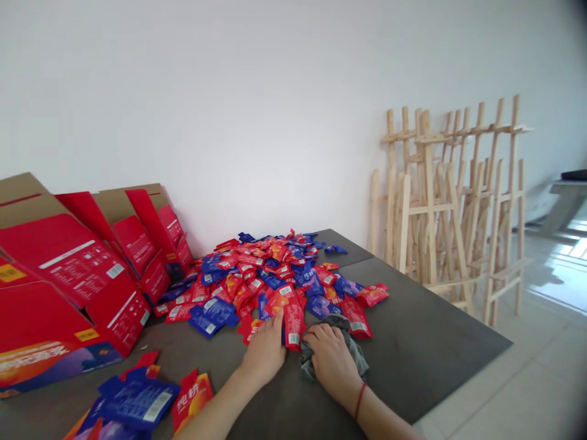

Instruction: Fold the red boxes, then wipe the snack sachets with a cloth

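Observation:
A heap of red and blue foil sachets (270, 275) covers the middle of a dark table (426, 348). My left hand (265, 351) lies flat at the heap's near edge, fingertips touching a red sachet (292, 324). Beside it, my right hand (331, 360) presses down on a crumpled grey cloth (355, 351) on the tabletop, fingers curled over it. A red string circles that wrist.
Opened red cardboard boxes (68, 281) stand along the left. A smaller bunch of sachets (137, 400) lies at the near left. Wooden easels (449, 208) lean against the wall to the right, past the table's edge. Tiled floor lies beyond.

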A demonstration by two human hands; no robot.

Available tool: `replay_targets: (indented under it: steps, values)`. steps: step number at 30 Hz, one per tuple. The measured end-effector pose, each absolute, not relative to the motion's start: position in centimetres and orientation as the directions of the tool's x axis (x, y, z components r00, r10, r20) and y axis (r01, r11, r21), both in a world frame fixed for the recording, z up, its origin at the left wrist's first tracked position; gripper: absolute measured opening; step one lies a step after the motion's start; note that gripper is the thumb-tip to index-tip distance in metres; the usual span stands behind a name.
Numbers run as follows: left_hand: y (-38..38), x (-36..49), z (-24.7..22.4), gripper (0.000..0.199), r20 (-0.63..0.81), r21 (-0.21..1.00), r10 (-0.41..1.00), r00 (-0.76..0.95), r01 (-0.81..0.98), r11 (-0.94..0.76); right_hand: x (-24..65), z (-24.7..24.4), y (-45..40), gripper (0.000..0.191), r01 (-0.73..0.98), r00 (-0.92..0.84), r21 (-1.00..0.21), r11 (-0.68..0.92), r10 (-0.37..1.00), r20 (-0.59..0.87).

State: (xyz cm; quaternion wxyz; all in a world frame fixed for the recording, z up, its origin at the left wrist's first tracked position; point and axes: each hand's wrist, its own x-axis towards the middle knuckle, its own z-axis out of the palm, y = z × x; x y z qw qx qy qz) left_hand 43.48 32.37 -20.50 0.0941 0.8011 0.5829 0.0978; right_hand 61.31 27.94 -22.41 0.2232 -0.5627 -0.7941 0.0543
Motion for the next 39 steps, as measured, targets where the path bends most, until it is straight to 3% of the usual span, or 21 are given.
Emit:
replay_targets:
  steps: [4, 6, 8, 10, 12, 14, 18, 23, 26, 28, 35, 39]
  values:
    - [31.1, 42.6, -19.4, 0.062, 0.132, 0.436, 0.917, 0.376, 0.809, -0.394, 61.4, -22.3, 27.8, 0.033, 0.871, -0.263, -0.331, 0.362, 0.914, 0.308]
    - [30.8, 41.4, -19.2, 0.056, 0.147, 0.596, 0.922, 0.358, 0.712, -0.372, 61.3, -22.2, 27.7, 0.033, 0.874, -0.261, -0.327, 0.360, 0.915, 0.308]
    - [30.4, 40.6, -19.2, 0.048, 0.110, 0.824, 0.948, 0.298, 0.507, -0.255, 61.2, -22.2, 27.6, 0.032, 0.873, -0.259, -0.330, 0.358, 0.915, 0.308]
    - [29.9, 40.4, -19.6, 0.040, 0.030, 0.979, 0.978, 0.207, 0.192, -0.071, 61.1, -22.1, 27.3, 0.030, 0.869, -0.260, -0.333, 0.365, 0.911, 0.320]
    - [29.5, 40.9, -20.4, 0.033, -0.046, 0.995, 0.993, 0.108, -0.082, 0.055, 61.1, -22.1, 27.3, 0.032, 0.868, -0.289, -0.312, 0.386, 0.904, 0.315]
    - [29.2, 41.5, -21.3, 0.029, -0.058, 0.976, 0.998, 0.017, -0.211, 0.060, 61.5, -21.9, 27.7, 0.043, 0.871, -0.339, -0.271, 0.410, 0.900, 0.274]
    - [28.7, 42.0, -22.6, 0.036, -0.007, 0.996, 1.000, -0.025, -0.090, 0.005, 62.7, -20.9, 29.3, 0.034, 0.893, -0.334, -0.238, 0.383, 0.917, 0.220]
    - [28.5, 41.4, -22.1, 0.066, -0.032, 0.998, 0.999, 0.036, 0.058, 0.030, 61.3, -19.1, 27.8, 0.029, 0.879, -0.305, -0.285, 0.383, 0.910, 0.282]
    - [28.6, 41.6, -22.0, 0.052, -0.004, 0.990, 1.000, -0.002, 0.139, 0.004, 58.6, -19.7, 25.5, 0.035, 0.772, -0.410, -0.355, 0.528, 0.839, 0.357]
    - [28.6, 42.0, -22.2, 0.043, 0.014, 0.987, 1.000, -0.001, 0.161, -0.014, 57.3, -20.7, 24.8, 0.037, 0.764, -0.408, -0.364, 0.533, 0.836, 0.367]
    - [28.4, 40.4, -21.7, 0.043, -0.060, 0.985, 0.997, 0.053, 0.167, 0.050, 58.8, -22.4, 27.2, 0.019, 0.852, -0.433, -0.195, 0.486, 0.863, 0.259]
    - [28.8, 39.6, -19.1, 0.033, 0.022, 0.923, 0.988, 0.150, 0.377, -0.078, 60.5, -22.3, 29.9, 0.020, 0.863, -0.416, -0.193, 0.466, 0.874, 0.252]
